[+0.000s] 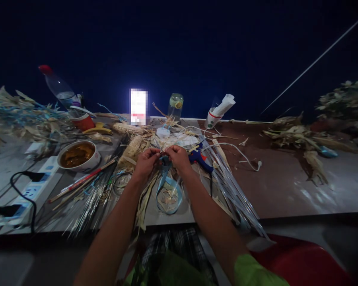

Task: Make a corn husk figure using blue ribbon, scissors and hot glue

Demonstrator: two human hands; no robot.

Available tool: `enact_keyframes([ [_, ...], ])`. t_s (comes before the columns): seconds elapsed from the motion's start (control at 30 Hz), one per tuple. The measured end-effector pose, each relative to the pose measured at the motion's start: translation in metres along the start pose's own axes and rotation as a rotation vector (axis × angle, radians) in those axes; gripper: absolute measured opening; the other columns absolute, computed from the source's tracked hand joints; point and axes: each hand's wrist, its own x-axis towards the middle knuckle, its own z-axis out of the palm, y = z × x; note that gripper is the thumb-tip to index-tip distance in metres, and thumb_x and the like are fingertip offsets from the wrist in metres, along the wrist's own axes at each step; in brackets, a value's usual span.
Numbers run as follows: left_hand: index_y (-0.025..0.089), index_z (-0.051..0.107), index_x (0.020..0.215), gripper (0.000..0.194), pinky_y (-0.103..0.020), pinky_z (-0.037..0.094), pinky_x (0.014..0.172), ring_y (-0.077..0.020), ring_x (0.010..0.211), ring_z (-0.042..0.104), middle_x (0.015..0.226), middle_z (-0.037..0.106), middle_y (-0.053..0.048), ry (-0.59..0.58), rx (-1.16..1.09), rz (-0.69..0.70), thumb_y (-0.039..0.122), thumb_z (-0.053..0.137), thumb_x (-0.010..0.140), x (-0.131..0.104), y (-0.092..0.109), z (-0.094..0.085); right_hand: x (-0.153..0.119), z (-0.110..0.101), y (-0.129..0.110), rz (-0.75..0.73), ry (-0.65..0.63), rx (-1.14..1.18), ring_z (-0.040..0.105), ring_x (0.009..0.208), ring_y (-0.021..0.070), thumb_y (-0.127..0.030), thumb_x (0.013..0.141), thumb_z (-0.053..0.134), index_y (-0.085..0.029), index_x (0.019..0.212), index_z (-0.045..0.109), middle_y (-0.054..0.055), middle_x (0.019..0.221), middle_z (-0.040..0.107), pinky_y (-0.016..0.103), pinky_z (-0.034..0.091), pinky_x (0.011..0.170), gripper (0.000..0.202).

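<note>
a wide table (280, 186) spans the view, its right part brown and shiny. clear rods (238, 194) lie slantwise in a bundle right of the middle; thin metal wires (89, 206) fan out on the left. near the wires sits a white bowl (92, 161) with brown contents. a light blue ribbon (165, 174) curls in 1 loop just below the hands. a dark blue glue gun (201, 159) lies beside the right hand (179, 157). this and the left hand (147, 162) nearly meet mid-table, fingertips of both pinching 1 pale piece (162, 151), too small to identify.
</note>
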Motion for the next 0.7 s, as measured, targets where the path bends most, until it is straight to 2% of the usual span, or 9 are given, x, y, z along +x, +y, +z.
enact_keyframes([
  [0.1, 0.014, 0.059, 0.081, 0.029, -0.016, 0.033, 0.041, -0.0038, 0.042, 0.047, 0.058, 0.056, 0.005, 0.026, 0.004, 0.006, 0.025, 0.073, 0.059, -0.001, 0.001, 0.0, 0.003, -0.003, 0.003, -0.039, 0.056, -0.07, 0.037, 0.048, 0.0074, -0.036, 0.069, 0.055, -0.018, 0.057, 0.054, -0.007, 0.048, 0.046, 0.021, 0.031, 0.051, 0.022],
  [0.27, 0.016, 0.058, 0.081, 0.026, -0.017, 0.033, 0.043, -0.0052, 0.041, 0.044, 0.047, 0.046, 0.007, 0.031, -0.005, 0.016, 0.025, 0.072, 0.06, 0.0, 0.001, -0.002, 0.005, -0.008, 0.007, -0.08, 0.099, -0.325, 0.045, 0.053, 0.0102, -0.043, 0.075, 0.049, -0.018, 0.057, 0.056, -0.003, 0.053, 0.053, 0.023, 0.033, 0.055, 0.032],
  [0.4, 0.016, 0.058, 0.076, 0.022, -0.018, 0.031, 0.042, -0.0053, 0.043, 0.045, 0.055, 0.052, 0.004, 0.033, 0.047, 0.029, 0.025, 0.07, 0.06, 0.0, -0.002, -0.003, -0.001, -0.006, 0.003, -0.2, 0.034, -0.232, 0.051, 0.063, 0.0115, -0.036, 0.073, 0.054, -0.018, 0.072, 0.06, -0.001, 0.066, 0.059, 0.023, 0.039, 0.063, 0.019],
  [0.47, 0.016, 0.058, 0.075, 0.021, -0.019, 0.031, 0.043, -0.0061, 0.044, 0.045, 0.055, 0.052, 0.004, -0.045, 0.069, 0.005, 0.026, 0.07, 0.061, 0.0, -0.004, -0.003, -0.004, -0.004, 0.0, -0.212, -0.016, -0.174, 0.05, 0.061, 0.0111, -0.035, 0.072, 0.056, -0.018, 0.077, 0.06, -0.002, 0.069, 0.059, 0.024, 0.039, 0.062, 0.018],
  [0.57, 0.015, 0.057, 0.074, 0.021, -0.02, 0.031, 0.042, -0.0063, 0.043, 0.046, 0.059, 0.053, 0.003, -0.065, 0.065, -0.002, 0.026, 0.07, 0.06, 0.0, -0.005, -0.005, -0.007, -0.002, -0.003, -0.207, -0.09, -0.117, 0.049, 0.059, 0.0106, -0.032, 0.07, 0.058, -0.018, 0.074, 0.059, -0.002, 0.069, 0.059, 0.024, 0.039, 0.06, 0.015],
  [0.7, 0.015, 0.058, 0.074, 0.019, -0.02, 0.03, 0.043, -0.006, 0.044, 0.047, 0.063, 0.055, 0.002, -0.078, 0.102, 0.013, 0.024, 0.069, 0.062, 0.0, -0.005, -0.005, -0.008, -0.002, -0.004, -0.194, -0.104, -0.129, 0.047, 0.056, 0.01, -0.032, 0.07, 0.058, -0.017, 0.069, 0.059, -0.003, 0.063, 0.056, 0.024, 0.038, 0.058, 0.014],
])
